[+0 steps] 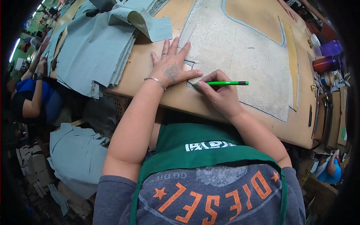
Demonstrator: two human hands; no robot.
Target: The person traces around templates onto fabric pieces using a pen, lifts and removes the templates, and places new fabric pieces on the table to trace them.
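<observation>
My left hand (171, 66) lies flat with its fingers spread at the left edge of a large pale template (247, 63). Its thumb reaches toward my right hand (222, 95), pressing near a small pale piece (196, 79) at the template's corner. Between the fingers of my right hand is a green pencil (227, 83), its dark end pointing right and its tip low beside my left thumb. Blue-grey material (255, 21) shows as a narrow border around parts of the template. The pencil's very tip is hard to make out.
Stacked blue-grey sheets (93, 48) lie on the tan table (153, 93) at the left, more cut sheets (77, 157) below. A yellow strip (292, 71) lies along the template's right side. Beyond are a purple container (330, 48) and cardboard boxes (334, 120). Other people work nearby.
</observation>
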